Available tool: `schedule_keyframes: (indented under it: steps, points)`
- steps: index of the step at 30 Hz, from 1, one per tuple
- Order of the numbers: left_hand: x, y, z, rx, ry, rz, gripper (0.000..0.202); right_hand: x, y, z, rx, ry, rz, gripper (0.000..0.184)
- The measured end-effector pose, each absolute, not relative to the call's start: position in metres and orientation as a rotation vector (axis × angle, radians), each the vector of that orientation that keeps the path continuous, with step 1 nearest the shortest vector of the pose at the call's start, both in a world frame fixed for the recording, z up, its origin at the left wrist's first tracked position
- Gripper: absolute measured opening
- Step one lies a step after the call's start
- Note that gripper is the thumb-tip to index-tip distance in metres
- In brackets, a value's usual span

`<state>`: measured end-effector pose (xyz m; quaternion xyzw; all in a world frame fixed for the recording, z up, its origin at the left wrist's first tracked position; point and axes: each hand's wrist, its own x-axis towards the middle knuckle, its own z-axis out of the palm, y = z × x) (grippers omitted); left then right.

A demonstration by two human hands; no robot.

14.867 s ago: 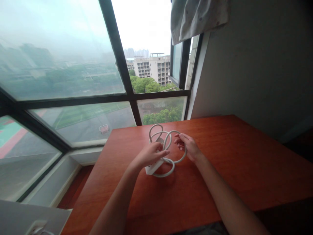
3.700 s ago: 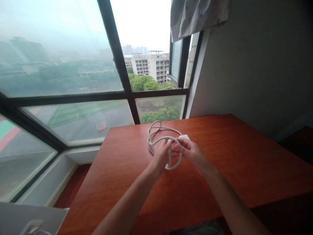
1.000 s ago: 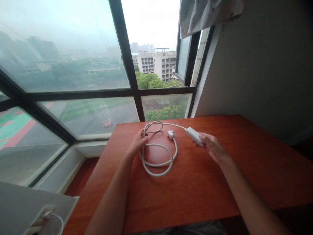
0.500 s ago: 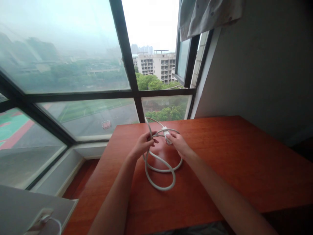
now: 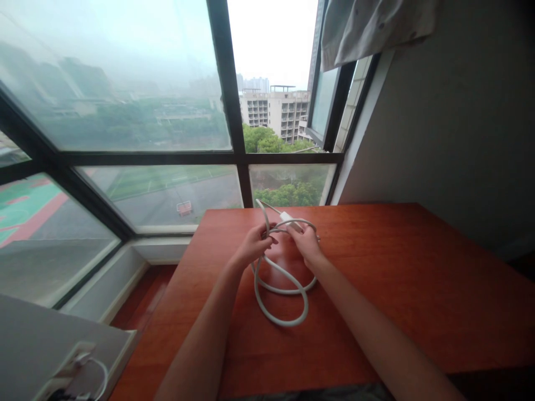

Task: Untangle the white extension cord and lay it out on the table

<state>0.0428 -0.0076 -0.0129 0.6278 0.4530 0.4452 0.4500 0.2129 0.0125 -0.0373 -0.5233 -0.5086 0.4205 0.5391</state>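
Observation:
A thick white power cable (image 5: 281,289) hangs in loops over the red-brown wooden table (image 5: 376,289). My left hand (image 5: 256,245) is closed round the gathered loops at their top. Close beside it, my right hand (image 5: 307,244) is closed on the cable's white block end (image 5: 288,218), which pokes up behind the fingers. The two hands nearly touch, lifted above the table's far middle. The lower loops sag down to the tabletop near me.
A large dark-framed window (image 5: 234,139) runs along the table's far and left sides. A grey wall (image 5: 451,111) stands to the right, with cloth (image 5: 376,28) hanging at the top. At the bottom left a grey surface holds a white cabled device (image 5: 79,365).
A second ago the cable lay spread on the table with my hands apart at its ends. Both hands have since come together and lifted the loops off the table.

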Motion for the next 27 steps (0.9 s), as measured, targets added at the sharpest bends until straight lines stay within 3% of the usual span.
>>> schedule_keyframes:
  steps: [14, 20, 27]
  points:
    - [0.044, -0.011, -0.005, 1.595, 1.082, 1.078, 0.051, 0.213, 0.034, -0.032, -1.548, -1.569, 0.784, 0.040]
    - [0.043, -0.011, -0.005, 1.611, 1.105, 1.073, 0.051, 0.211, 0.031, -0.013, -1.801, -1.818, 0.569, 0.049]
    - [0.044, -0.009, -0.012, 1.663, 1.205, 1.073, 0.037, 0.205, 0.031, -0.012, -1.686, -2.200, 0.452, 0.047]
